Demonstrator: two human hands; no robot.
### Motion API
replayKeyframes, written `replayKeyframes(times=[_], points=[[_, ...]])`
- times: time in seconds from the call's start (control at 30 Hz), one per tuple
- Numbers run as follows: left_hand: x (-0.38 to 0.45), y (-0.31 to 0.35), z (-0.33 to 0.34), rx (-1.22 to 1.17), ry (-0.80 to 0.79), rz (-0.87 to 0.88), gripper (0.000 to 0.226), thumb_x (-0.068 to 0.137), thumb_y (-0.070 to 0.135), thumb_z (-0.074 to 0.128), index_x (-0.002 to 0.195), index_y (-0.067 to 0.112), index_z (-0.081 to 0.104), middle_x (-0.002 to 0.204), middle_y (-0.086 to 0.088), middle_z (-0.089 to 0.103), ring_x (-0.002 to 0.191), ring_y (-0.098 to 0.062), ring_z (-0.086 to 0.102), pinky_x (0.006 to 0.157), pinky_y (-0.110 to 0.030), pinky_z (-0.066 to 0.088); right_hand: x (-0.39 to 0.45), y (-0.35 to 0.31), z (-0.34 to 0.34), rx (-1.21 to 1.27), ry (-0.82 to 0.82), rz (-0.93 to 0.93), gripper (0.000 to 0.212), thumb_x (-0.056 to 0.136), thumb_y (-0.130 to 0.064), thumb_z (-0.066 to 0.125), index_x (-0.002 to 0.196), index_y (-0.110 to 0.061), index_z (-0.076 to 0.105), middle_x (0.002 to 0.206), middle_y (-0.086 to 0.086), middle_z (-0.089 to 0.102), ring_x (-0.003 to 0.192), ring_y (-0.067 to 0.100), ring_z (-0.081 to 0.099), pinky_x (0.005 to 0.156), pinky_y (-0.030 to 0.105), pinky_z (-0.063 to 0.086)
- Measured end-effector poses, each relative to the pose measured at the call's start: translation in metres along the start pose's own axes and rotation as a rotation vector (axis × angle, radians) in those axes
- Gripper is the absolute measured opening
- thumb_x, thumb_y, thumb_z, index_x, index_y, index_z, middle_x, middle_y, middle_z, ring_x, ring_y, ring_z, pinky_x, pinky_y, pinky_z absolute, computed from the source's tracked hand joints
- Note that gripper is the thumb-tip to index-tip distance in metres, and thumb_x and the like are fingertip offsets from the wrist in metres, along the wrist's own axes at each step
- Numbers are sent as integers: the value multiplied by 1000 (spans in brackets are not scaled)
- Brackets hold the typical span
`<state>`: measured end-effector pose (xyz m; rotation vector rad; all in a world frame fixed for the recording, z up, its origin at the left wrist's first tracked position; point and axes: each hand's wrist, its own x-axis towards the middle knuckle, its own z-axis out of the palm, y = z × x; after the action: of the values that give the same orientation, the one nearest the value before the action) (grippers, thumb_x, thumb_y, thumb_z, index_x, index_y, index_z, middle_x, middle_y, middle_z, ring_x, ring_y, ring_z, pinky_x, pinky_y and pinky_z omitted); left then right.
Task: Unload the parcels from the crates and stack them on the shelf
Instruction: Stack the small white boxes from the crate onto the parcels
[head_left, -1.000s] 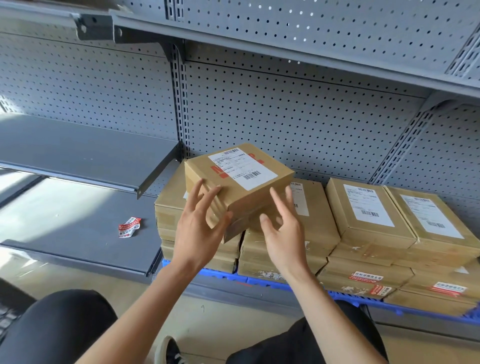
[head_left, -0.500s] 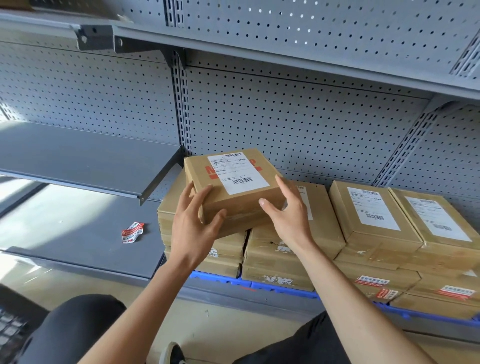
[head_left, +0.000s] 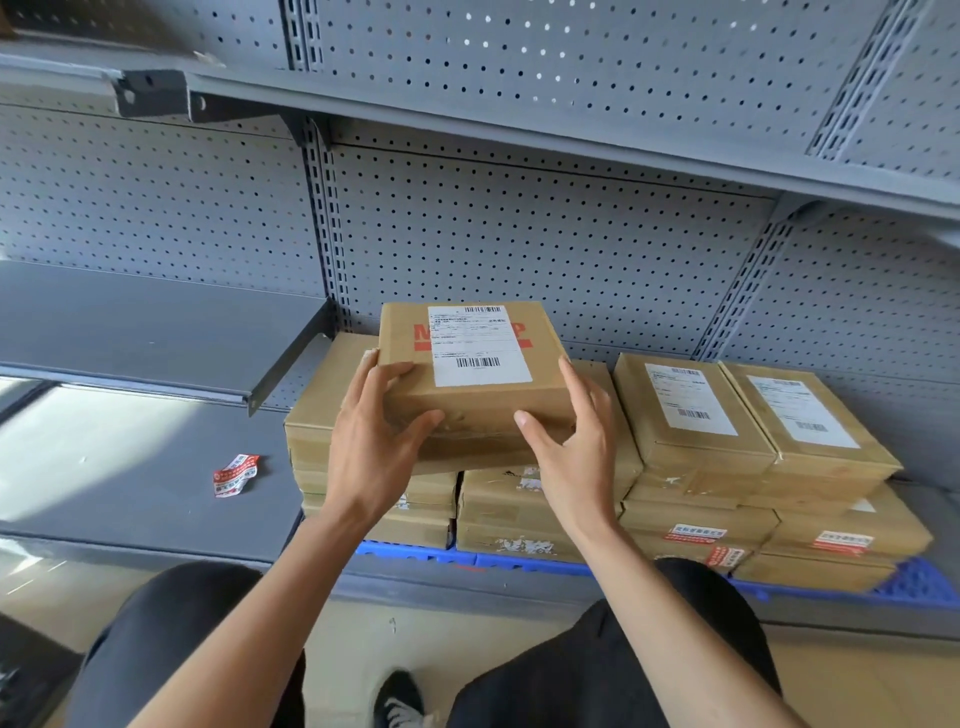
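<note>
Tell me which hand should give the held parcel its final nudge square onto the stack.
Probably the left. The left hand wraps the near left corner of the parcel, fingers on its front face, where it can push toward the pegboard. The right hand only braces the right side.

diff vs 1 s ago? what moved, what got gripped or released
The top parcel, skewed and tilted a second ago, has been squared up and now sits level atop the left stacks. The left hand and right hand closed in from open fingers to gripping its near corners. Nothing released. The other stacked parcels and the red label scrap stayed put.
</note>
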<state>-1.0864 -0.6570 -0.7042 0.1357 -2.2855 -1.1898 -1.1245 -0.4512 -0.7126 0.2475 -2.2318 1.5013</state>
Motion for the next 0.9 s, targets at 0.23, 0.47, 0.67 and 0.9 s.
replayKeyframes(times=[0.23,0.47,0.67,0.9], points=[[-3,20,15,-35,-35,71,55,83,30,83,130,27,56,158,9,39,130,-6,47,96,-26,41,-1,0,-46,43,36,16,62,87,-25,78,142,-37,52,140,-18,55,134,-2,45,115,28,36],[-10,44,40,-46,-124,133,54,83,29,83,130,30,56,158,8,40,135,-10,46,103,-26,38,-9,12,-101,42,31,18,62,88,-22,78,144,-31,52,140,-20,53,134,2,47,114,39,41],[-20,64,64,-108,-201,175,53,82,29,84,126,36,54,154,12,44,126,-11,55,103,-38,46,-13,14,-148,-15,-114,33,65,89,-18,76,147,-31,49,164,-17,22,146,-13,14,124,27,17],[-19,87,102,-151,-274,256,54,84,25,81,132,29,56,157,9,42,130,4,45,102,-28,41,-17,37,-181,-85,-6,41,56,89,-16,75,142,-26,57,162,-19,24,143,-13,25,116,43,38]])
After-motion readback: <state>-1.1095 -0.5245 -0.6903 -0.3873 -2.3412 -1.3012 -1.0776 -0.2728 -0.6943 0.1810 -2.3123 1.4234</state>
